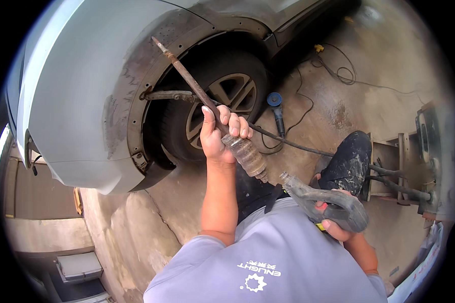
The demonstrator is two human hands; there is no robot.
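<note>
My left hand (222, 132) is closed around the shaft of a slide hammer (245, 156), just above its rusty ridged metal weight. The long rod rises to the upper left, its pointed tip over the bare sanded strip of the grey car fender (65, 116). My right hand (338, 230) grips a dark grey pistol-style puller handle (333, 204) with a red trigger, near my lap. Its narrow metal nose lies close to the weight's lower end, with a small gap showing. A metal clamp (169, 95) bites the wheel-arch edge beside the rod, partly hidden behind it.
The wheel (227, 101) sits inside the arch. An angle grinder (276, 113) with a blue disc lies on the concrete floor. A black cable (298, 146) runs from near the clamp toward a machine (427, 141) at right. A yellow connector (319, 48) with a cord lies beyond.
</note>
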